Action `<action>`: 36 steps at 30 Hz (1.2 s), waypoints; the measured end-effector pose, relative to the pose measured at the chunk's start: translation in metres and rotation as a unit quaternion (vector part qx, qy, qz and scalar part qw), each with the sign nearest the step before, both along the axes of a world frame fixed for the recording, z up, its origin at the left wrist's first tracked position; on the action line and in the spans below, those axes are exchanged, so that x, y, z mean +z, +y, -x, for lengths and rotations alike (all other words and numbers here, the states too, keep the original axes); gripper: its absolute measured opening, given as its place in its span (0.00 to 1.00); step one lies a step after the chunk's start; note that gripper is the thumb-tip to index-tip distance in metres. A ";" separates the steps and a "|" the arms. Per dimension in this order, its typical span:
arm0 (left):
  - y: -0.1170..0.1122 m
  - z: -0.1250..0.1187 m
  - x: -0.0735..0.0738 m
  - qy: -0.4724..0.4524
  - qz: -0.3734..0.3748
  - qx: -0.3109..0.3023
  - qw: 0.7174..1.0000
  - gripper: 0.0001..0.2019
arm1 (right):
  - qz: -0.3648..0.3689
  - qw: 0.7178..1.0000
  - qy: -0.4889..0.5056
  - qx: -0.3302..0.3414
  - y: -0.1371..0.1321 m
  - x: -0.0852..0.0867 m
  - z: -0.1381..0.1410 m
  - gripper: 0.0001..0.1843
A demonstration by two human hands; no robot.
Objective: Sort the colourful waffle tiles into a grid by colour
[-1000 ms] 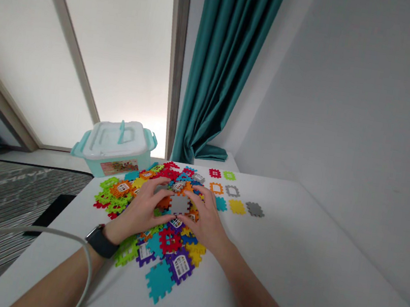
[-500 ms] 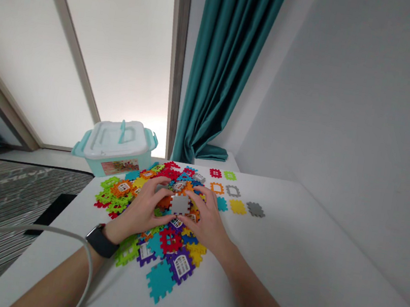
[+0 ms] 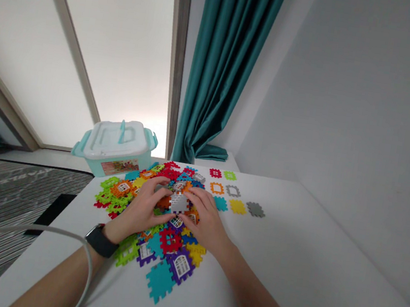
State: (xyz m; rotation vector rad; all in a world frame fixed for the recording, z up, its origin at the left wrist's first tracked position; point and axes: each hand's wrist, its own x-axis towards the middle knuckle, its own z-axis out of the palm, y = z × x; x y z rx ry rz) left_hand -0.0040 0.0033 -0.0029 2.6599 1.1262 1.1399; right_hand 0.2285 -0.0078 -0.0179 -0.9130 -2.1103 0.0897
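Both my hands rest on a heap of colourful interlocking plastic tiles on a white table. Between their fingertips they hold a grey tile with a white window insert, raised just above the heap. My left hand, with a black watch on its wrist, pinches the tile's left edge. My right hand pinches its right edge. More tiles, among them a teal one and a purple window tile, lie below my hands.
A mint storage box with a white lid stands behind the heap at the back left. Single tiles lie in rows to the right: red, green, orange, yellow, grey. A teal curtain hangs behind. A white cable crosses my left forearm.
The grey tile between my fingers has been turned over: its plain grey face showed before, and its white window side shows now. Both hands have stayed in place.
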 end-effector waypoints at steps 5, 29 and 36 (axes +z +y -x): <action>0.000 0.000 0.000 -0.001 0.001 0.004 1.000 0.18 | -0.016 1.000 0.006 0.019 0.000 0.001 -0.001 0.23; -0.003 -0.023 0.001 -0.018 0.015 -0.015 1.000 0.19 | -0.011 0.999 0.034 -0.027 -0.006 -0.001 -0.013 0.16; -0.004 -0.034 0.007 0.038 0.019 -0.003 0.999 0.20 | -0.003 0.998 0.047 -0.032 -0.004 0.001 -0.025 0.13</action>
